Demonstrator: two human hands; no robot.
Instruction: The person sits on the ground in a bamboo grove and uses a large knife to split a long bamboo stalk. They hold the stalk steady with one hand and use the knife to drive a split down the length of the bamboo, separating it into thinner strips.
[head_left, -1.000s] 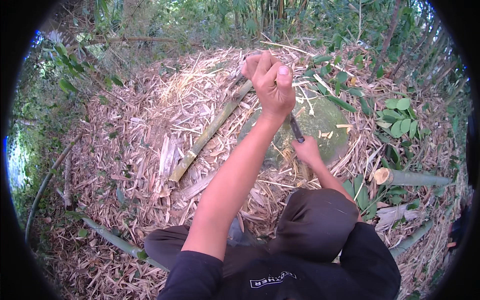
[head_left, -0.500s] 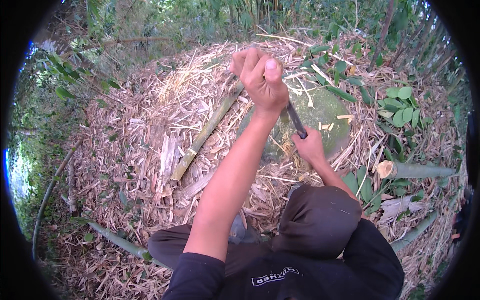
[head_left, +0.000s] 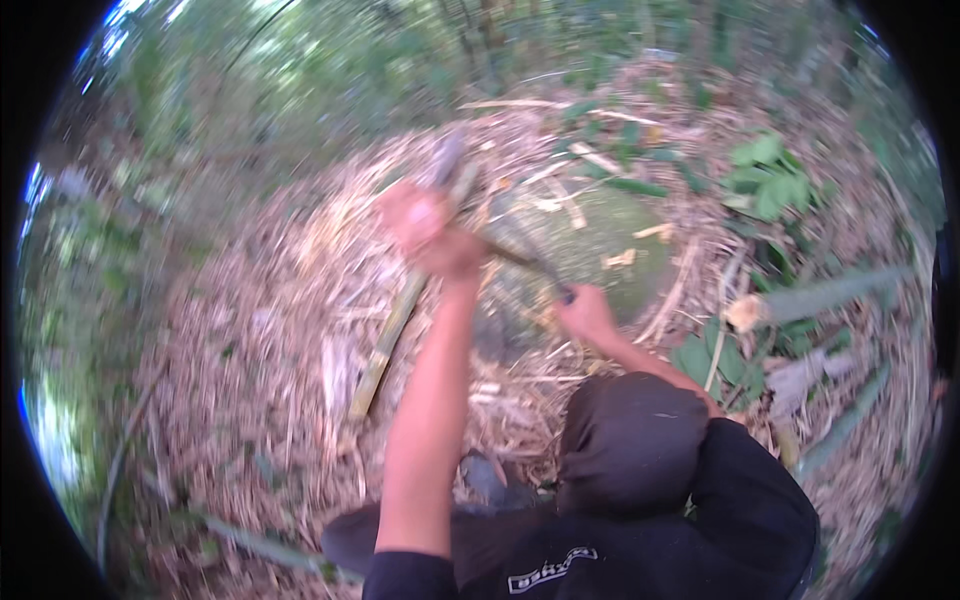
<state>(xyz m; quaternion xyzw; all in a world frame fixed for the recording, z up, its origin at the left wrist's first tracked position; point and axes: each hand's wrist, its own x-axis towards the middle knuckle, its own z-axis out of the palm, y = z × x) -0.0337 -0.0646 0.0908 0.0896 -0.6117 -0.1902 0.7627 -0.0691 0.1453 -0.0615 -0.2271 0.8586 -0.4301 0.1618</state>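
Observation:
My left hand (head_left: 430,230) is blurred and closed above the ground litter, around something I cannot make out; a greyish blunt piece (head_left: 446,158) shows just beyond its knuckles. At the centre right, my right hand (head_left: 588,315) grips the dark handle of a long, thin blade (head_left: 545,272). That blade slants up and left toward my left hand, over a green mossy stone (head_left: 640,275). Whether it touches anything is too blurred to tell. Left of the stone, a split bamboo length (head_left: 388,345) lies on the litter, its upper part partly hidden behind my left hand.
Pale chips (head_left: 620,259) lie on the stone. A cut bamboo pole (head_left: 830,297) lies at the right, beside green leaves (head_left: 768,178). Another pole (head_left: 265,545) lies at the lower left. My bent knee (head_left: 632,445) is near the stone. Bushes surround the dry litter.
My left hand has swung down and to the left, away from above the stone. My right hand has shifted slightly left and down, still holding the blade. The whole view has tilted a little.

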